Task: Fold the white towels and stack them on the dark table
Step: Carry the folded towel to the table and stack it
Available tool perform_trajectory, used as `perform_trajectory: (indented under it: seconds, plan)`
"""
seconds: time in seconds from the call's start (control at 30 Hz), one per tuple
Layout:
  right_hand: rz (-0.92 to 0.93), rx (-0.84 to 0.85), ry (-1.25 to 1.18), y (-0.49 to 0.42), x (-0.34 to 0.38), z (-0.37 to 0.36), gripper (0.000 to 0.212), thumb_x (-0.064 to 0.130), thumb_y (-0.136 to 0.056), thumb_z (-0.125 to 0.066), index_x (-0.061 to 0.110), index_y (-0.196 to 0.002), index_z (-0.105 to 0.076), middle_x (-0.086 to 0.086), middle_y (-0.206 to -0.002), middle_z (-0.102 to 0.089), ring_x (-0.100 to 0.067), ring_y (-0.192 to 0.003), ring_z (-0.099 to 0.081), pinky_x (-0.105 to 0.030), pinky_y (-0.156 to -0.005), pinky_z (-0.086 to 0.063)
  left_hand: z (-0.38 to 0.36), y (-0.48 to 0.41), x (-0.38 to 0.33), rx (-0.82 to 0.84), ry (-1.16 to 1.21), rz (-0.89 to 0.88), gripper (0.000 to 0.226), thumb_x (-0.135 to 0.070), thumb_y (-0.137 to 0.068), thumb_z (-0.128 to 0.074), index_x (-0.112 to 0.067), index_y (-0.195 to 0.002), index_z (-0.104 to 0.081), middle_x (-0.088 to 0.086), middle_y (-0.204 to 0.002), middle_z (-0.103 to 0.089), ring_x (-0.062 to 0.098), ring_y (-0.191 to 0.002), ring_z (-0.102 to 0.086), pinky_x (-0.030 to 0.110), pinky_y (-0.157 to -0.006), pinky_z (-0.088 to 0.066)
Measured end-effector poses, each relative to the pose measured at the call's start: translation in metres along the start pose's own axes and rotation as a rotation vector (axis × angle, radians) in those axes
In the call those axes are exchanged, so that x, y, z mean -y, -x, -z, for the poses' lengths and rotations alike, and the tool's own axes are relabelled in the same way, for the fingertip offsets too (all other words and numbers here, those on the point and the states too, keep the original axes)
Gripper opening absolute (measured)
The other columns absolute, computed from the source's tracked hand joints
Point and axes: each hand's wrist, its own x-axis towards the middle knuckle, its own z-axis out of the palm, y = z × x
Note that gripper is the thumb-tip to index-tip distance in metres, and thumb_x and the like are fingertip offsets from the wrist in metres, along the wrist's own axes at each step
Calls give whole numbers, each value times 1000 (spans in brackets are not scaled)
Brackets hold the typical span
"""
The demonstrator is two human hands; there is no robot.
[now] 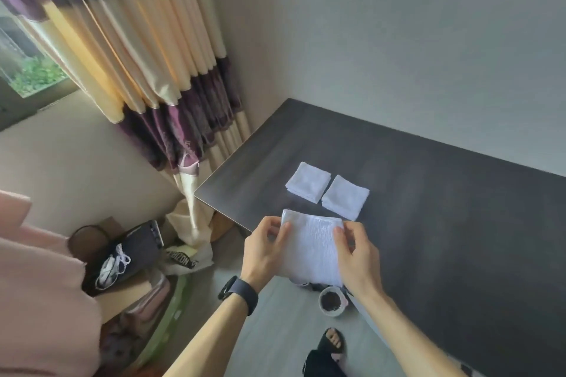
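A white towel (312, 249) hangs partly folded in front of me, over the near left edge of the dark table (444, 223). My left hand (265, 249) pinches its upper left corner and my right hand (356, 251) pinches its upper right corner. Two folded white towels lie side by side on the table beyond it: the left folded towel (308, 182) and the right folded towel (345, 197), close together, each looking like a small stack of layers.
A small round cup of dark stuff (332, 300) sits on the floor below the towel, near my sandalled foot (332, 340). Bags and clutter (128, 254) lie under the striped curtain (147, 55) at left. A pink cloth (39, 285) fills the left edge.
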Motion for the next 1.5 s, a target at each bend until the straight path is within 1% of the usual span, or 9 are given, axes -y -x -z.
perform_trajectory:
  seconds: [0.13, 0.27, 0.6, 0.73, 0.83, 0.97, 1.13, 1.4, 1.5]
  plan:
    - [-73, -21, 17, -60, -10, -13, 7, 37, -100, -53, 37, -95, -57, 12, -89, -66, 0, -81, -58, -8, -64, -43, -24, -66, 1, 58, -32, 65, 22, -54, -90, -59, -33, -88, -63, -13, -84, -68, 5, -81, -62, 21, -69, -48]
    - [-138, -41, 69, -109, -21, -23, 11, 36, -101, -51, 28, -99, -58, 6, -83, -64, -10, -68, -55, -16, -60, -43, -48, -120, 0, 133, -44, 104, 26, -57, -91, -57, -32, -91, -62, -14, -88, -67, -1, -79, -61, 14, -66, -44]
    - [-343, -68, 211, -215, -62, -73, 25, 42, -104, -39, 23, -115, -52, 19, -90, -55, -10, -85, -58, -34, -78, -52, -88, -250, 17, 300, -88, 162, 21, -47, -98, -53, -29, -99, -62, -7, -93, -66, 0, -74, -58, 5, -52, -40]
    - [-410, -114, 261, -260, -72, -104, 26, 40, -105, -35, 20, -112, -50, 7, -90, -60, -16, -81, -58, -39, -77, -51, -101, -312, 30, 371, -127, 153, 24, -45, -101, -47, -26, -106, -61, -6, -99, -63, 5, -81, -59, 5, -48, -40]
    - [-432, -131, 311, -293, -79, -120, 26, 39, -105, -35, 19, -113, -49, 3, -93, -62, -19, -82, -59, -41, -75, -53, -112, -356, 39, 416, -160, 136, 23, -45, -100, -47, -27, -104, -60, -8, -99, -65, 9, -84, -62, 11, -56, -48]
    - [-483, -126, 397, -323, -92, -134, 22, 39, -105, -35, 20, -105, -47, 1, -90, -64, -18, -77, -59, -40, -69, -52, -124, -396, 56, 487, -216, 132, 23, -45, -100, -45, -27, -105, -59, -11, -98, -64, 12, -90, -63, 32, -77, -55]
    - [-557, -107, 481, -336, -109, -142, 20, 39, -104, -34, 23, -98, -44, 3, -76, -58, -15, -65, -55, -29, -50, -35, -139, -419, 74, 578, -316, 117, 24, -45, -101, -40, -28, -110, -55, -11, -96, -63, 13, -88, -62, 33, -76, -54]
    - [-574, -172, 524, -340, -111, -151, 23, 43, -104, -34, 26, -96, -47, 7, -71, -56, -12, -63, -54, -28, -51, -34, -144, -426, 84, 599, -388, 40, 23, -43, -103, -33, -24, -104, -46, -4, -83, -63, 21, -76, -59, 32, -61, -45]
    - [-596, -170, 563, -343, -106, -150, 24, 43, -103, -34, 25, -95, -46, 6, -74, -58, -9, -62, -53, -25, -50, -30, -143, -427, 84, 597, -448, -17, 19, -44, -103, -31, -28, -102, -41, -3, -90, -65, 25, -79, -62, 40, -69, -52]
